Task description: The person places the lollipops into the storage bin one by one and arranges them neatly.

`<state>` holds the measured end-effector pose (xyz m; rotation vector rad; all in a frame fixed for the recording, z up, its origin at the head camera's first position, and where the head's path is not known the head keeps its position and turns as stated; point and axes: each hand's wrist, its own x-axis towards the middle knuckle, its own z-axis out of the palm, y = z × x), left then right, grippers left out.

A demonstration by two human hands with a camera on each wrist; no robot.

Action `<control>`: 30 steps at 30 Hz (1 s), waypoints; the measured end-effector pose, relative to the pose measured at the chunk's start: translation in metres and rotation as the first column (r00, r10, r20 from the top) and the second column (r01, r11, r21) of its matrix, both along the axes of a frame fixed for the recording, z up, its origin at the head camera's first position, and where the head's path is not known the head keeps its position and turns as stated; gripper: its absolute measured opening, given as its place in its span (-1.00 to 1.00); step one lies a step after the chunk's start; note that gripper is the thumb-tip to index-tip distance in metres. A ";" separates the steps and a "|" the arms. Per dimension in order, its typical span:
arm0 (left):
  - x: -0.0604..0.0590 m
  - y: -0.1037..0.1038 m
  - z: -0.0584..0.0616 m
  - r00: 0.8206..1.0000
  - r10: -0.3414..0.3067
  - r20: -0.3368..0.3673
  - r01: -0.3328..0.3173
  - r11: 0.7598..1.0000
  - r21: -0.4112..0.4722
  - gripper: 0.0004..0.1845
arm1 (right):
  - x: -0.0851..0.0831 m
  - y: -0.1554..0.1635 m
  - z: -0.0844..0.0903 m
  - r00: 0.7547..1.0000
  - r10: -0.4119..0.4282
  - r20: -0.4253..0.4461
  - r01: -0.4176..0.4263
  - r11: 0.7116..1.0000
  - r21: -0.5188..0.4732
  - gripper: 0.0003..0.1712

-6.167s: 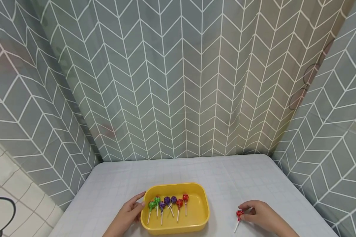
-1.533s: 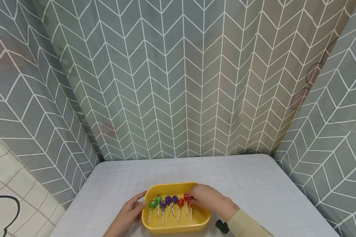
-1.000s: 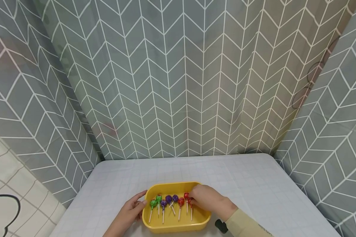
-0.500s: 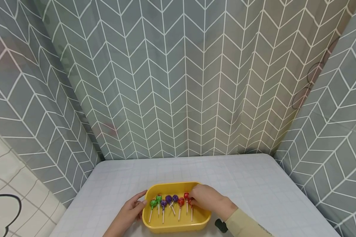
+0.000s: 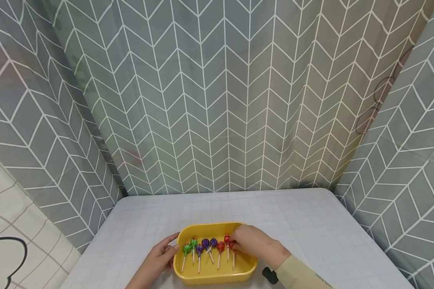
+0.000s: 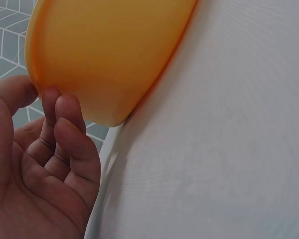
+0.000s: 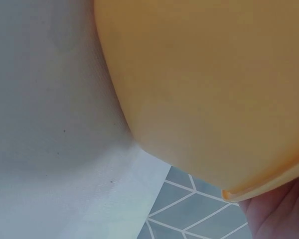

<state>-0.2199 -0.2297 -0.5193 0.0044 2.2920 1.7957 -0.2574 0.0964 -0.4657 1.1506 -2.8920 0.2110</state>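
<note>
A yellow plastic tray [image 5: 213, 279] sits near the table's front in the head view. Several lollipops lie in it: green ones [image 5: 186, 249] at the left, purple ones [image 5: 199, 248] in the middle, red ones [image 5: 220, 247] toward the right. My left hand [image 5: 158, 257] holds the tray's left side, thumb at the rim and fingers curled against the outer wall [image 6: 114, 59]. Reaching over the right rim, my right hand [image 5: 254, 241] pinches a red lollipop [image 5: 233, 245] inside the tray; its fingertips are mostly hidden. The right wrist view shows mainly the tray's outer wall [image 7: 199, 89].
A white cloth covers the table [image 5: 293, 224]. Grey chevron-patterned curtains [image 5: 217, 120] stand behind it and on both sides. A small black object [image 5: 270, 275] shows by the right sleeve [image 5: 300, 275]. White tiling [image 5: 18, 224] is at the lower left.
Since the earliest frame, my right hand has brought a red lollipop from the table on the right into the tray. Over the last second, nothing visibly moves. The left hand stays at the tray.
</note>
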 end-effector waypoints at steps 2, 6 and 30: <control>0.000 0.000 0.000 1.000 0.002 0.002 -0.002 1.000 -0.003 -0.21 | 0.001 0.000 0.001 1.000 0.005 -0.004 -0.005 1.000 -0.007 -0.95; -0.001 0.000 -0.001 1.000 0.003 0.001 -0.003 1.000 -0.007 -0.21 | 0.001 0.001 0.002 1.000 0.008 -0.009 -0.008 1.000 -0.010 -0.94; -0.009 -0.015 0.014 0.992 0.007 -0.129 -0.041 0.964 -0.261 -0.18 | -0.006 0.012 0.031 0.996 -0.060 0.061 0.069 0.987 -0.146 -0.67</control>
